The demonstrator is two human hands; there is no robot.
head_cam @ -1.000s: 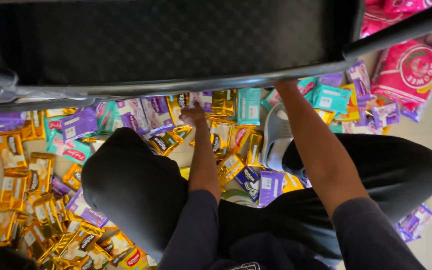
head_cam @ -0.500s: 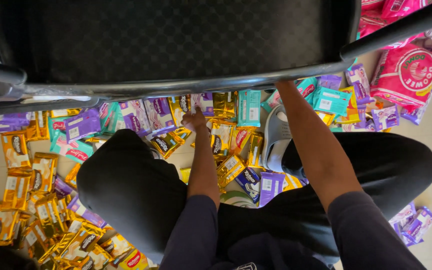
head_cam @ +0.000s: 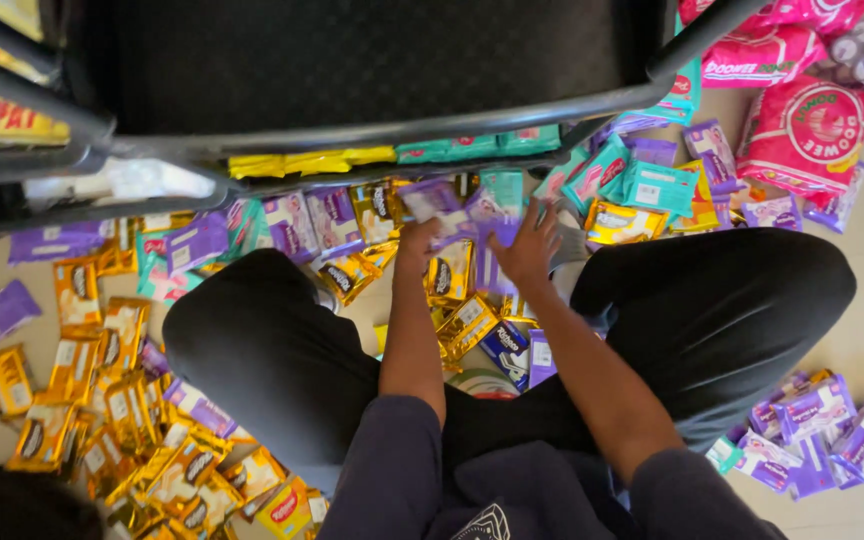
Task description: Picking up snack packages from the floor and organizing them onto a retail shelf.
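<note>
step: I gather purple packets [head_cam: 472, 225] | left hand [head_cam: 420, 238] grasping some, right hand [head_cam: 530, 245] fingers spread on them | next: needs firm two-handed grip

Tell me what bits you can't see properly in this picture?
- Head view: the purple packets at the left hand and right hand are motion-blurred; their grip and count are unclear.
- The floor under the black trouser legs is hidden.
- The dark shelf covers whatever lies beneath.
- The pink bags are partly cut by the top edge.
</note>
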